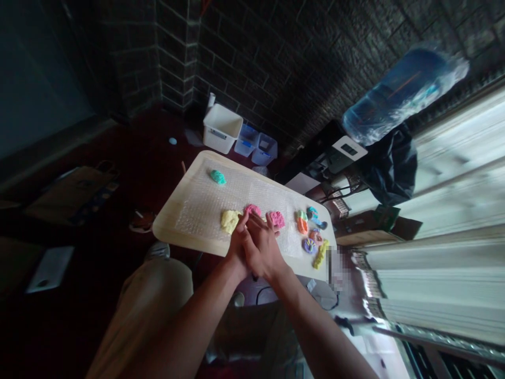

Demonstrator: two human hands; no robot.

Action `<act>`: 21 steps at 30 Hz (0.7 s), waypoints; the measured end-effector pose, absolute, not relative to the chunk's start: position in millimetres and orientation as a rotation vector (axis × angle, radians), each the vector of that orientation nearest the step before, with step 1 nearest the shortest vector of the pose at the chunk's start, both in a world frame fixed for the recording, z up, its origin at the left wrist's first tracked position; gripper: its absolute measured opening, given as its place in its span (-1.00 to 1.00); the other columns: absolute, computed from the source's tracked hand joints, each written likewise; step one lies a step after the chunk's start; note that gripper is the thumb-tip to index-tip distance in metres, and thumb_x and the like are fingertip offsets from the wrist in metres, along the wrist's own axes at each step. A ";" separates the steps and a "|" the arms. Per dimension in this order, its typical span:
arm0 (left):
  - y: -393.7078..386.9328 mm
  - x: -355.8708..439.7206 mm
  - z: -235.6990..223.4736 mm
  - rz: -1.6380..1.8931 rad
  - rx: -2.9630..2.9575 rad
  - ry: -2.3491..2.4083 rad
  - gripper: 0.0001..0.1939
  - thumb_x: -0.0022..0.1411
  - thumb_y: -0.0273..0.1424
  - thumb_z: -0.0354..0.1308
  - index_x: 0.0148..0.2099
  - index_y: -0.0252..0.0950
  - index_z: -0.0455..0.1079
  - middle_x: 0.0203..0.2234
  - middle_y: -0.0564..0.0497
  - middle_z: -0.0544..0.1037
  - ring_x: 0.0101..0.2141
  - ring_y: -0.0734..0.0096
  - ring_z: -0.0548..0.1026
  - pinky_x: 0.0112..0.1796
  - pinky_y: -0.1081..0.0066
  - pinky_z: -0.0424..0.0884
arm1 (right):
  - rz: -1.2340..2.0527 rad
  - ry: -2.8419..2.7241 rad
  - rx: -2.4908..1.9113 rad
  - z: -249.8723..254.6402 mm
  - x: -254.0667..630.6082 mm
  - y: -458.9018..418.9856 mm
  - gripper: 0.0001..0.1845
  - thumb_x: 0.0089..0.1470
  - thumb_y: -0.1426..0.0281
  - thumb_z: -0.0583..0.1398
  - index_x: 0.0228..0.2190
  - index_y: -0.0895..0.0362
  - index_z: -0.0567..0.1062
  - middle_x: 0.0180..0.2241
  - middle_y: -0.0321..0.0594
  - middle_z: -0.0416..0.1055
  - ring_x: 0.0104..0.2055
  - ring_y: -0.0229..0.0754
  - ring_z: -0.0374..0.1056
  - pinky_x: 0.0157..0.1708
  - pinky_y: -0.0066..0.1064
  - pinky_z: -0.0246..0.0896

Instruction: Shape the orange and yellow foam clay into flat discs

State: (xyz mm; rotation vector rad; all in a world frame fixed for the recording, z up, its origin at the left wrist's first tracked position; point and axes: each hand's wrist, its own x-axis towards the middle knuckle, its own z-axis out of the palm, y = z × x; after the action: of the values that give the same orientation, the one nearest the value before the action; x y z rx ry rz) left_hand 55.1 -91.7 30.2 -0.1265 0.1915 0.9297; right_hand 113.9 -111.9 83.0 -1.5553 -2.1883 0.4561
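Observation:
My left hand (238, 246) and my right hand (263, 243) are pressed palm to palm above the near edge of the table. The right one lies over the left, and anything between them is hidden. Just left of the fingers sits a pale yellow lump of modelling clay (229, 221). Behind the fingertips is a pink clay lump (251, 209), partly covered, with a second pink lump (277, 220) to the right. Bubble wrap (197, 202) lies under these lumps. Farther back on it is a teal clay lump (217, 177).
Several coloured clay pieces, among them a yellow strip (321, 255) and a purple disc (310, 245), lie at the right end of the cream table (173, 226). Beyond it stand a white bin (219, 138) and blue tubs (264, 150). An open cardboard box (366, 237) sits at right.

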 end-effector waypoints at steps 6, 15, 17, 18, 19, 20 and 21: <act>-97.9 43.5 26.4 0.810 -0.150 0.142 -0.27 0.32 0.22 -0.04 0.18 -0.24 0.48 0.05 -0.22 0.65 0.29 -0.21 0.45 0.25 -0.20 0.32 | 0.283 -2.242 -1.525 57.4 106.8 -112.5 -0.64 0.36 0.26 0.04 -0.41 0.11 0.50 -0.34 -0.08 0.53 -0.22 0.01 0.40 0.02 -0.08 0.27; -106.6 51.3 14.6 0.743 -0.193 0.088 -0.23 0.37 0.22 -0.08 0.12 -0.36 0.48 -0.05 -0.27 0.67 0.07 -0.16 0.62 0.13 -0.09 0.47 | 0.095 -2.296 -1.682 53.1 109.1 -120.3 -0.75 0.16 0.34 0.18 -0.56 0.04 0.39 -0.50 -0.16 0.42 -0.41 -0.04 0.28 -0.25 -0.12 0.18; -109.4 54.7 12.0 0.734 -0.175 0.052 -0.26 0.36 0.21 -0.05 0.12 -0.34 0.49 -0.03 -0.26 0.67 0.08 -0.16 0.62 0.16 -0.09 0.46 | 0.073 -2.285 -1.705 51.7 111.0 -124.7 -0.74 0.17 0.32 0.18 -0.55 0.04 0.39 -0.49 -0.16 0.42 -0.40 -0.04 0.28 -0.26 -0.12 0.15; -110.8 55.9 11.3 0.732 -0.159 0.032 -0.27 0.34 0.20 -0.02 0.13 -0.33 0.49 -0.02 -0.25 0.67 0.10 -0.16 0.61 0.18 -0.10 0.44 | 0.061 -2.278 -1.711 50.5 112.2 -127.0 -0.73 0.17 0.29 0.17 -0.55 0.04 0.38 -0.49 -0.17 0.42 -0.40 -0.04 0.27 -0.26 -0.12 0.13; -112.4 56.8 11.0 0.731 -0.140 0.012 -0.28 0.33 0.19 0.02 0.13 -0.32 0.49 0.00 -0.26 0.66 0.11 -0.16 0.60 0.20 -0.12 0.42 | 0.051 -2.270 -1.712 49.2 113.4 -129.3 -0.72 0.18 0.27 0.16 -0.55 0.04 0.38 -0.49 -0.17 0.42 -0.39 -0.04 0.27 -0.26 -0.13 0.12; -113.9 57.5 11.1 0.731 -0.122 -0.005 -0.29 0.31 0.19 0.04 0.14 -0.32 0.48 0.03 -0.26 0.66 0.14 -0.16 0.59 0.22 -0.14 0.39 | 0.046 -2.263 -1.710 47.9 114.8 -131.5 -0.70 0.19 0.24 0.15 -0.55 0.04 0.37 -0.49 -0.17 0.41 -0.39 -0.04 0.26 -0.26 -0.13 0.10; -115.5 58.0 11.4 0.731 -0.108 -0.014 -0.29 0.30 0.18 0.06 0.14 -0.31 0.49 0.05 -0.27 0.65 0.16 -0.17 0.58 0.24 -0.16 0.36 | 0.050 -2.257 -1.703 46.6 116.3 -133.6 -0.67 0.21 0.22 0.12 -0.56 0.04 0.36 -0.49 -0.17 0.41 -0.39 -0.05 0.25 -0.26 -0.14 0.09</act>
State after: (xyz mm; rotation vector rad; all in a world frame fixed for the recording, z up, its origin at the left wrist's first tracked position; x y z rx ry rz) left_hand 58.0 -115.5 11.4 -0.1083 -0.0138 0.7310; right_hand 116.3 -133.6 46.6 -1.7035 -2.2570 0.0502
